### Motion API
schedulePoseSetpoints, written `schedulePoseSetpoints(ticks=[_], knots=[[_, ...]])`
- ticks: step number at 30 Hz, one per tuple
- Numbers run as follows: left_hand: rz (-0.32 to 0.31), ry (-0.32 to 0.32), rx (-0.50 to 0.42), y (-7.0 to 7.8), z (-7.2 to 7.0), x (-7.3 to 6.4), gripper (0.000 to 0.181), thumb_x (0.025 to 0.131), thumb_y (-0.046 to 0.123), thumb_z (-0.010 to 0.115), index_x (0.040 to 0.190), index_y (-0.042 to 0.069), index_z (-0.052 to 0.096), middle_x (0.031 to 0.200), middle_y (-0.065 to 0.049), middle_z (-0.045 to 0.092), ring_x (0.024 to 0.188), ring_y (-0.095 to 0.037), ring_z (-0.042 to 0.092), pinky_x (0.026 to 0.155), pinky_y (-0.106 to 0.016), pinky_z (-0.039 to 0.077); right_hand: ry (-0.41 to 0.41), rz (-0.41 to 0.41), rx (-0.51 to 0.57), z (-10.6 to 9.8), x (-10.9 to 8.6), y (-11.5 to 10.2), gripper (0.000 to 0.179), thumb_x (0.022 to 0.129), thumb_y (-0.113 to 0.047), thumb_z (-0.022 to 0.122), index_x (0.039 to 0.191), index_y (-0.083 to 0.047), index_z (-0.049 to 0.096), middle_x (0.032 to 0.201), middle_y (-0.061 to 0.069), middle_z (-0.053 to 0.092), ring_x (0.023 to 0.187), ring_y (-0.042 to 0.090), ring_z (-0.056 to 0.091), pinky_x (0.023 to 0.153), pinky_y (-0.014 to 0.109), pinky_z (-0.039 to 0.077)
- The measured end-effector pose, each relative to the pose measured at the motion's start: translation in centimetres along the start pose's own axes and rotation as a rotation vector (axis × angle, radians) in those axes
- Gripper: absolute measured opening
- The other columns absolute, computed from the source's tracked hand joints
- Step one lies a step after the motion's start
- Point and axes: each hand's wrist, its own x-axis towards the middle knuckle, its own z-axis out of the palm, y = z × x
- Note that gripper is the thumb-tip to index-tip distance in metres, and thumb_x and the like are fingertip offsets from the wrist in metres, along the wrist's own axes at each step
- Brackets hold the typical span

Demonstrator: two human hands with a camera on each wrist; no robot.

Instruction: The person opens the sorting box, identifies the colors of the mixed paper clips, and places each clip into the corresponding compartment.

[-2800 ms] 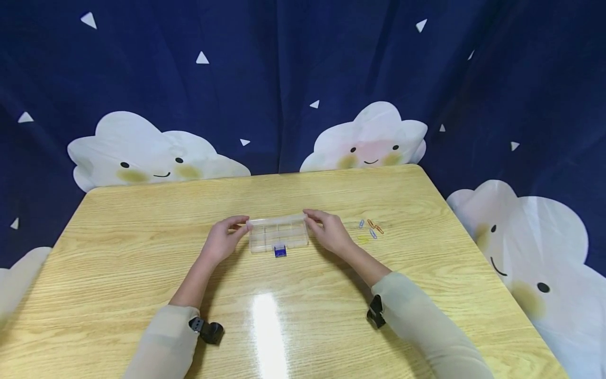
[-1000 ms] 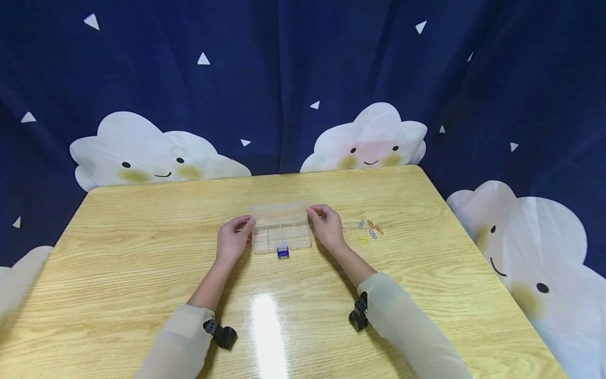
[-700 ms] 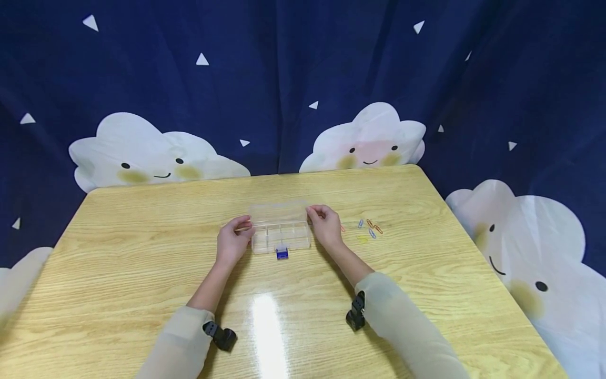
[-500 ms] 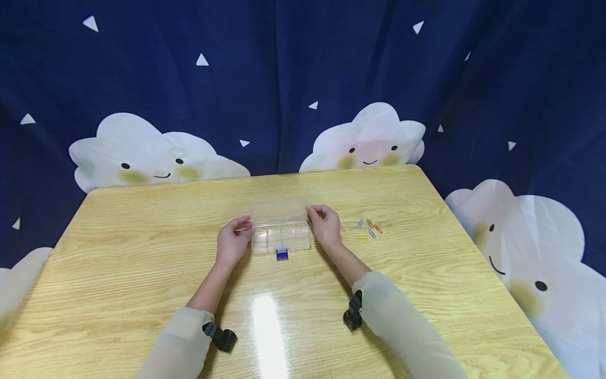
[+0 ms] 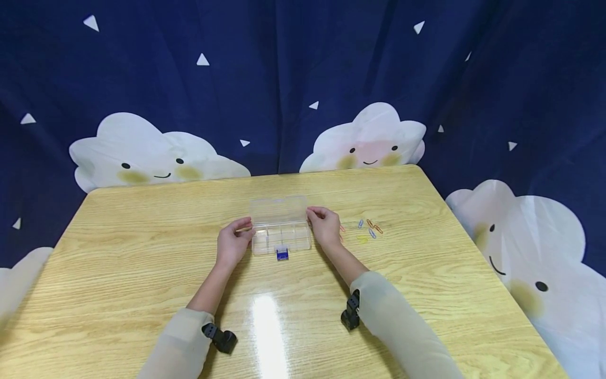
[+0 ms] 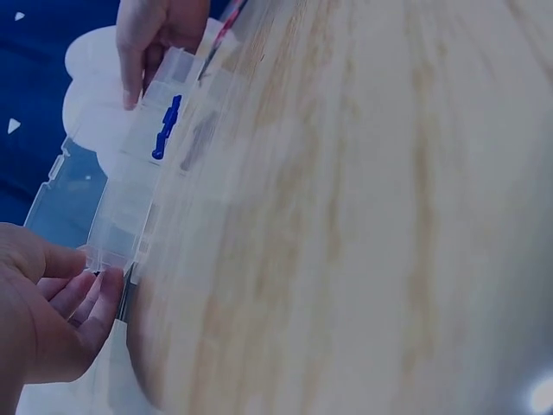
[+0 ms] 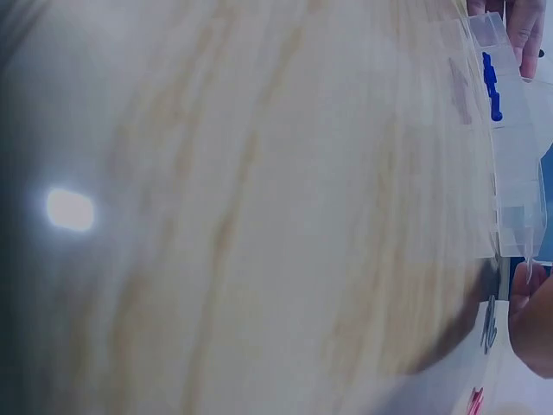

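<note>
Clear plastic box (image 5: 281,229) stands open, tabletop (image 5: 156,237) showing through its compartments (image 5: 295,236).

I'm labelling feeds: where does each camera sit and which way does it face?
Head: on the head, facing forward and down at the table, box and clips; left hand, right hand and sleeves show.
Left wrist: on that wrist, facing across the table; box at left, both hands showing.
Right wrist: on that wrist, facing across the table; box and parts of both hands at right.
Both wrist views share the blue latch.
</note>
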Motion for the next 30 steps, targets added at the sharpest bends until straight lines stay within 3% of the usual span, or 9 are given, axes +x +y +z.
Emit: schedulePoseSetpoints(ticks=[10, 16, 21, 27, 30], knots=[[-0.012, -0.044, -0.007, -0.11, -0.23, -0.04, 0.037, 0.084, 0.007, 0.058, 0.12, 0.005, 0.053, 0.117, -0.012, 0.057, 0.091, -0.021, 0.058, 0.069, -0.022, 0.053, 0.035, 0.019, -0.05, 0.36, -0.03, 0.31, 0.017, 0.083, -0.016, 0.061, 0.093, -0.003, 0.067, 0.087, 0.015, 0.066, 0.065, 0.006, 0.057, 0.058, 0.013, 0.048], [-0.021, -0.057, -0.027, -0.16, -0.4, 0.04, 0.038, 0.083, 0.007, 0.059, 0.121, 0.004, 0.052, 0.118, -0.013, 0.056, 0.087, -0.018, 0.059, 0.067, -0.02, 0.053, 0.034, 0.013, -0.025, 0.43, -0.06, 0.18, 0.016, 0.082, -0.013, 0.061, 0.092, -0.002, 0.066, 0.086, 0.017, 0.065, 0.064, 0.008, 0.057, 0.058, 0.016, 0.049], [-0.041, -0.077, -0.035, -0.18, -0.53, 0.01, 0.04, 0.083, 0.01, 0.06, 0.121, 0.004, 0.051, 0.118, -0.013, 0.055, 0.086, -0.02, 0.061, 0.066, -0.02, 0.053, 0.017, 0.021, -0.019, 0.23, -0.11, 0.27, 0.016, 0.082, -0.014, 0.061, 0.093, -0.003, 0.066, 0.087, 0.016, 0.066, 0.073, 0.018, 0.062, 0.063, 0.021, 0.052], [0.028, -0.09, -0.038, -0.17, -0.9, -0.56, 0.044, 0.08, 0.014, 0.064, 0.119, -0.002, 0.051, 0.113, -0.017, 0.056, 0.084, -0.018, 0.062, 0.068, -0.024, 0.054, -0.02, 0.027, -0.02, -0.19, -0.26, 0.17, 0.017, 0.083, -0.016, 0.061, 0.094, -0.004, 0.065, 0.088, 0.014, 0.065, 0.079, 0.022, 0.063, 0.065, 0.021, 0.053], [0.012, -0.11, -0.029, -0.21, -0.98, -0.62, 0.043, 0.081, 0.012, 0.062, 0.12, -0.002, 0.05, 0.114, -0.018, 0.055, 0.091, -0.02, 0.061, 0.071, -0.025, 0.054, -0.033, 0.023, -0.014, -0.33, -0.3, 0.13, 0.017, 0.082, -0.014, 0.061, 0.095, -0.003, 0.065, 0.089, 0.015, 0.065, 0.079, 0.023, 0.063, 0.064, 0.02, 0.053]])
